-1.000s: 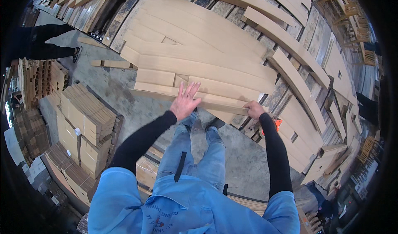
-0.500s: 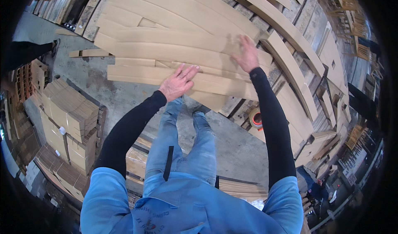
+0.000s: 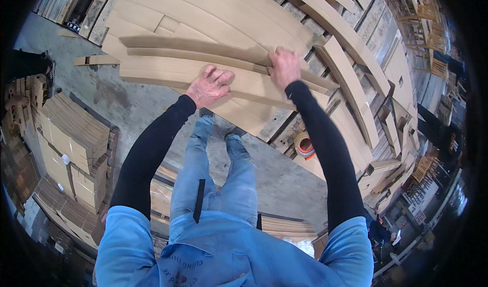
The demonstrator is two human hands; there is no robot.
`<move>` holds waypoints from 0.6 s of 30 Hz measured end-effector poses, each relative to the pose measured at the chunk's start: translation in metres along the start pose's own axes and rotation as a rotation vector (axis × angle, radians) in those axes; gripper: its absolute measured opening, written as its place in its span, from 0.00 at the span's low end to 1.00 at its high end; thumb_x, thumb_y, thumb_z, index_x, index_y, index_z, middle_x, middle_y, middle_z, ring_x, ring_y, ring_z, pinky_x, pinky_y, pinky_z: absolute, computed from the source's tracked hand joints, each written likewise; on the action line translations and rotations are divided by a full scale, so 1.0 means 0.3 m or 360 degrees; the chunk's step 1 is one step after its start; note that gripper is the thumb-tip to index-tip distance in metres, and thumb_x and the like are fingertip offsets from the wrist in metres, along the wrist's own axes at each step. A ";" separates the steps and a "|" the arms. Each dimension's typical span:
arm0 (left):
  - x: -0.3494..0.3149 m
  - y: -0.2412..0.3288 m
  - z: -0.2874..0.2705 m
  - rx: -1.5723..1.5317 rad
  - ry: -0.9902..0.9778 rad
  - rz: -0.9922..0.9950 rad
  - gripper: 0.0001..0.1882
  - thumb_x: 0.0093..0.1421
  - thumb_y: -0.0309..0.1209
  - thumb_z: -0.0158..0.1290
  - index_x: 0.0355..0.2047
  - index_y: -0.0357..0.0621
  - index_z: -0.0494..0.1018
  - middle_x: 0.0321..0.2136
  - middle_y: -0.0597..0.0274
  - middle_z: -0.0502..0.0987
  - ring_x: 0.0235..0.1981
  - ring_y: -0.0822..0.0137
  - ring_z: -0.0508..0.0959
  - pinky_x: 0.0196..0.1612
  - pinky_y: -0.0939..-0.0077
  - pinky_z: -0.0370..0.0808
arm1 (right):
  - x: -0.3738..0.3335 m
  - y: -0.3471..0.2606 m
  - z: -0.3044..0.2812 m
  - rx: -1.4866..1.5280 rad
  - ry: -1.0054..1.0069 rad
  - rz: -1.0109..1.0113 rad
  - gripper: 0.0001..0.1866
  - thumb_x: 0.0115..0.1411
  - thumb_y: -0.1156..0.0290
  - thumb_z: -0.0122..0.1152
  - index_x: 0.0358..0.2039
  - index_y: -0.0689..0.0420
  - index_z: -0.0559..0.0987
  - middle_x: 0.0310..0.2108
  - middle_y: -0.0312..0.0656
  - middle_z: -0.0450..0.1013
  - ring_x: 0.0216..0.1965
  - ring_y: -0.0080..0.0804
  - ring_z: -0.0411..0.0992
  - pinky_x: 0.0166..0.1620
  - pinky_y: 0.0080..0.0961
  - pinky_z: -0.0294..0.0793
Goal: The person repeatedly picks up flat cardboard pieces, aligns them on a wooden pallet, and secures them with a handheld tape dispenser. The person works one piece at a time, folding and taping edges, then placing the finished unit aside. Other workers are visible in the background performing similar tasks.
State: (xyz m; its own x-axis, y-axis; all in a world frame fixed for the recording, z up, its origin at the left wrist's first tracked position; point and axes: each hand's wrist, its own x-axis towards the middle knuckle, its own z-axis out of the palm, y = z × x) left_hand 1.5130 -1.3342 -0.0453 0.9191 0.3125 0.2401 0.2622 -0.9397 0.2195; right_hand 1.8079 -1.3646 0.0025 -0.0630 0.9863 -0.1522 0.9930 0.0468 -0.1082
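A long strip of brown cardboard (image 3: 168, 69) lies across larger flat sheets, its far side folded up into a standing flap. At the flap's right part, my right hand (image 3: 284, 68) is closed, with the fingers bent over its upper edge. My left hand (image 3: 211, 86) is over the near panel of the same piece, fingers loosely curled and somewhat apart, with nothing seen in them. Beneath and beyond lies a large flat cardboard sheet (image 3: 203, 12) with creases and a rectangular cut-out.
A roll of tape (image 3: 305, 145) with a red core rests right of my legs on the slatted wooden pallet (image 3: 282, 134). Folded cardboard lengths (image 3: 351, 86) lie to the right. Bundled cardboard stacks (image 3: 76, 134) stand at left. Other people (image 3: 30, 63) show at the edges.
The flat cardboard strip has its far flap raised now. My right hand has moved left and closed on the flap. The left hand's fingers, flat on the cardboard before, have lifted and curled.
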 end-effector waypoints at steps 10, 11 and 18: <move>-0.070 0.156 -0.014 -0.0450 0.0119 0.0155 0.10 0.54 0.34 0.62 0.35 0.51 0.75 0.57 0.60 0.73 0.63 0.54 0.67 0.69 0.51 0.59 | -0.353 -0.178 0.216 0.0414 0.0440 -0.0116 0.32 0.55 0.64 0.69 0.62 0.47 0.73 0.68 0.39 0.63 0.70 0.47 0.56 0.69 0.53 0.52; -0.040 0.186 -0.078 -0.0491 0.0122 0.0216 0.11 0.53 0.33 0.62 0.36 0.50 0.75 0.60 0.58 0.71 0.64 0.53 0.65 0.71 0.49 0.57 | -0.365 -0.168 0.228 0.0382 0.0473 -0.0122 0.31 0.55 0.65 0.69 0.61 0.47 0.74 0.68 0.38 0.63 0.70 0.47 0.56 0.69 0.53 0.52; 0.213 -0.017 -0.183 -0.0005 -0.0709 -0.0213 0.16 0.48 0.36 0.65 0.36 0.49 0.73 0.63 0.51 0.66 0.62 0.49 0.66 0.65 0.49 0.62 | -0.398 -0.207 0.217 0.0305 0.0533 -0.0131 0.28 0.52 0.70 0.66 0.57 0.45 0.78 0.66 0.35 0.66 0.68 0.44 0.60 0.69 0.52 0.55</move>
State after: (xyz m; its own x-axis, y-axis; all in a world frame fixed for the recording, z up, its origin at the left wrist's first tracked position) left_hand 1.5541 -1.3017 0.0207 0.9142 0.3402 -0.2203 0.3869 -0.8945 0.2239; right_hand 1.7472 -1.4954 -0.0365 -0.0741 0.9790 0.1901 0.9475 0.1286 -0.2928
